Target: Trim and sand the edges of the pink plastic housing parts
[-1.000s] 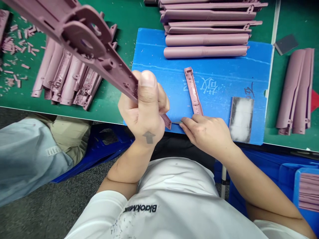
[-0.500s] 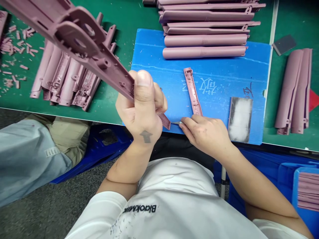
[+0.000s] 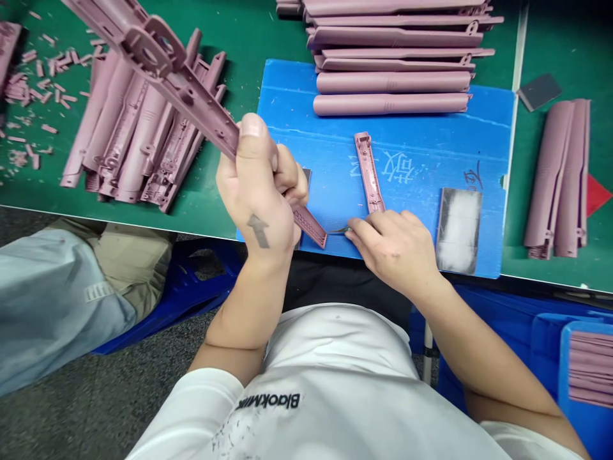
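My left hand (image 3: 263, 185) is closed around a long pink plastic housing (image 3: 191, 96). The part's wide end with two round-holed tabs rises to the upper left, and its slotted end comes out below the fist. My right hand (image 3: 395, 249) pinches a thin pointed knife blade (image 3: 339, 230), its handle hidden in the fingers. The blade's tip is at the slotted end; whether it touches, I cannot tell. Just beyond my right hand, a narrow pink shell (image 3: 368, 169) lies inner side up on the blue board (image 3: 412, 134).
Pink housings (image 3: 393, 83) are stacked at the back, with more (image 3: 129, 134) on the left beside scattered pink scraps (image 3: 48, 89). A worn dark block (image 3: 458, 230) lies right on the board. Further right are two housings (image 3: 558, 179) and a dark pad (image 3: 539, 91). A person's sleeve (image 3: 57, 300) is at left.
My left hand has shifted left with the pink housing, showing more of its slotted end. My right hand stays close by, the blade still at that end.
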